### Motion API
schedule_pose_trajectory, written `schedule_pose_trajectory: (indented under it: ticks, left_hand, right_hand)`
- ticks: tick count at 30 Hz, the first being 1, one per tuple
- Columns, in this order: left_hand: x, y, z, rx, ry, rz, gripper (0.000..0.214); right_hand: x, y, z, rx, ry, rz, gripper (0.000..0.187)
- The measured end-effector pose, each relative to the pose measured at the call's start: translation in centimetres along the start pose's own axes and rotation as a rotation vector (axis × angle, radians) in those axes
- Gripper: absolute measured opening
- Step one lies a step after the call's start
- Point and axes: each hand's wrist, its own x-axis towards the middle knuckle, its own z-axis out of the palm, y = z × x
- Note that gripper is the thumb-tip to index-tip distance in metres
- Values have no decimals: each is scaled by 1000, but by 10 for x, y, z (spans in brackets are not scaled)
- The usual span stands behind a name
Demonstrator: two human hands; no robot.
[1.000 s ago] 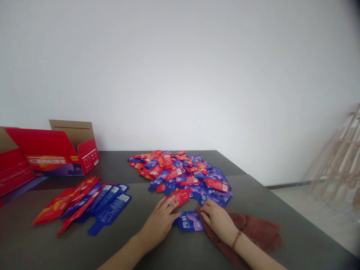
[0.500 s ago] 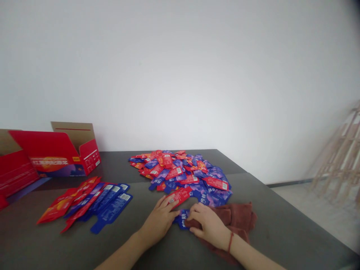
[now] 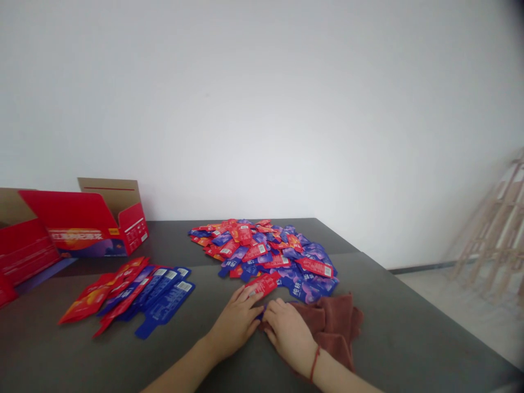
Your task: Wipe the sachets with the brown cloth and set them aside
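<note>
My left hand (image 3: pixel 235 325) rests on the grey table with its fingertips pressed on the end of a blue sachet (image 3: pixel 261 315), now mostly covered by my hands. Bunched under the curled fingers of my right hand (image 3: pixel 290 334) is a brown cloth (image 3: pixel 338 319), which lies over part of that sachet and spreads out to the right. Just beyond my left fingertips, partly behind them, is a red sachet (image 3: pixel 266 283). Farther back lies a big heap of red and blue sachets (image 3: pixel 262 251).
On the left, red and blue sachets (image 3: pixel 126 295) overlap in a slanted row. Behind them stand an open red carton (image 3: pixel 77 224) and a second red carton (image 3: pixel 24 251). A white wall backs the table (image 3: pixel 409 327); a wooden rack (image 3: pixel 495 234) stands at far right.
My right hand has slid left with the brown cloth, toward my left hand, covering more of the blue sachet. My left hand has barely moved.
</note>
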Motion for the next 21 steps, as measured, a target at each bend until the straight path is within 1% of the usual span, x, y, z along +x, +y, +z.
schedule_pose_trajectory:
  ticks: [3, 6, 9, 12, 14, 17, 19, 21]
  left_hand:
    - [-2, -1, 2, 15, 0, -2, 37]
    - [-3, -3, 4, 16, 27, 6, 34]
    - [-2, -3, 4, 26, 24, 7, 34]
    - [-1, -3, 2, 34, 4, 7, 36]
    - [-1, -3, 1, 32, -14, 14, 37]
    - [-1, -4, 2, 35, -28, 29, 44]
    - [-1, -4, 4, 44, -23, 30, 50]
    - [-1, -4, 6, 57, -25, 32, 53]
  right_hand:
    - [-6, 3, -1, 56, -27, -26, 7]
    - [-21, 15, -6, 118, -36, -11, 10]
    - [-34, 29, -16, 153, -42, 15, 13]
    - [-33, 39, -30, 157, -38, 51, 15]
    - [-25, 41, -36, 128, 17, 105, 14]
    - [-7, 36, -30, 27, 94, 193, 14]
    - [2, 30, -18, -69, 74, 199, 15]
    - [7, 25, -8, -136, 37, 168, 15]
